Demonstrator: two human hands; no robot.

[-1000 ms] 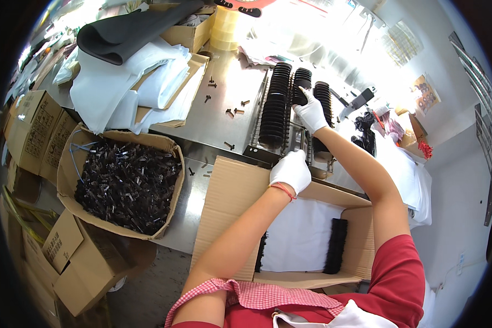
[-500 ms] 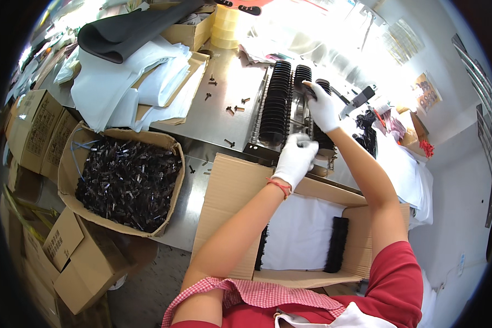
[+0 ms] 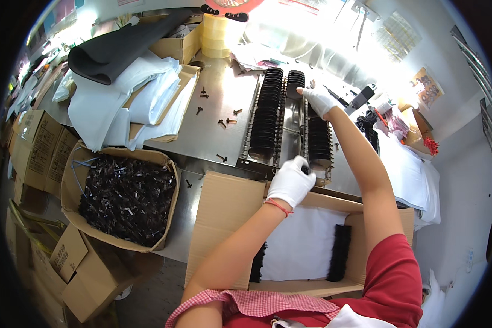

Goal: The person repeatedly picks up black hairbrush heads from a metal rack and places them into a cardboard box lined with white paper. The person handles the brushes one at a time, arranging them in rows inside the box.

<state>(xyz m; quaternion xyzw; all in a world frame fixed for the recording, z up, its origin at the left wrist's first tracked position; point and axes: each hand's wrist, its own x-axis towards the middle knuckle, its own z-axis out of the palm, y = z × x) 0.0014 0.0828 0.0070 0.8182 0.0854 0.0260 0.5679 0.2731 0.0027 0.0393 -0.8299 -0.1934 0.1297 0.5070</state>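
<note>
A metal rack (image 3: 279,121) holds thin black rounded pieces on edge in long rows: a left row (image 3: 264,112), a shorter middle row (image 3: 296,82) at the far end, and a right row (image 3: 320,139). My right hand (image 3: 320,102), in a white glove with bare fingertips, reaches to the near end of the middle row. Its fingers are stretched out, one tip touching or nearly touching the front piece. My left hand (image 3: 293,180), also gloved, is closed just off the rack's near end. A small black piece (image 3: 305,170) shows between its fingers; its kind is unclear.
An open carton (image 3: 227,218) with white sheet and black bundles stands before me. Left of it is a box (image 3: 172,218) of small black parts. Loose screws (image 3: 222,123) lie on the metal table, near white sheets (image 3: 106,120). A black-handled tool (image 3: 361,98) lies right.
My left hand has drawn back from the rack's near end toward me, and a black piece now shows in it. My right hand stays by the middle row. The whole view has shifted slightly.
</note>
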